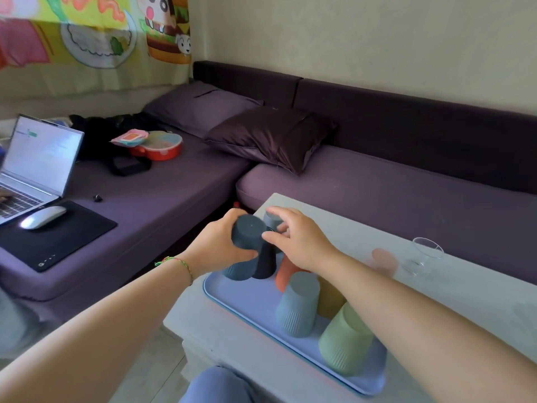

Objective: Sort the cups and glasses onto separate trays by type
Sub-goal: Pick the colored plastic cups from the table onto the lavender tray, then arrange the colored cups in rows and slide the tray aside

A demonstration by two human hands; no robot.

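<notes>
The left hand (pixel 223 245) is holding its grip clamped on a slate cup (pixel 248 235), with the fingers and thumb curling round the sides. That cup is standing inverted at the far left corner of the pale blue tray (pixel 250 303), closed base up and long axis near vertical. Whether its mouth is touching the tray cannot be told.

Just to its right, the right hand (pixel 299 242) is arching over a grey cup (pixel 271 219). That grip is curving round the cup, but whether it is clamping cannot be told.

A navy cup (pixel 264 266) is touching the slate one, so a lift probably needs to go straight up along the axis. An orange cup (pixel 286 274) and a green cup (pixel 345 344) are standing nearer on the tray. The pink glass (pixel 383 261) and clear stemmed glass (pixel 427 254) are sitting on the desk (pixel 363 237) off to the right, on the right hand's side.
</notes>
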